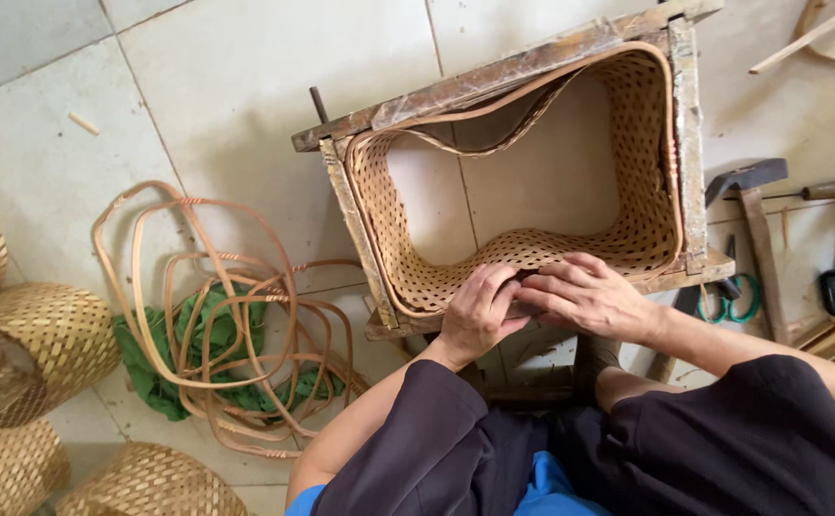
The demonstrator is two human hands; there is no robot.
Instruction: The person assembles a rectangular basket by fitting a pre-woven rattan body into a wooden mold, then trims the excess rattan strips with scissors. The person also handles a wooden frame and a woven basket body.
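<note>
Bamboo lattice basket wall [522, 250], open-weave and bottomless, sits inside a worn wooden frame [687, 143] on the tiled floor [226, 86]. Left hand [477, 311] and right hand [585, 294] both curl over the near rim, fingers pinching the weave against the frame. Judged light, springy and thin (the far rim strip already bows loose), so likely to kink; best held at the rim. Rattan hoops [216, 315] lie well apart.

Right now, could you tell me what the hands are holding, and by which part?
Both the left hand and right hand grip the near rim of the woven bamboo mesh fitted inside the wooden frame.
</note>
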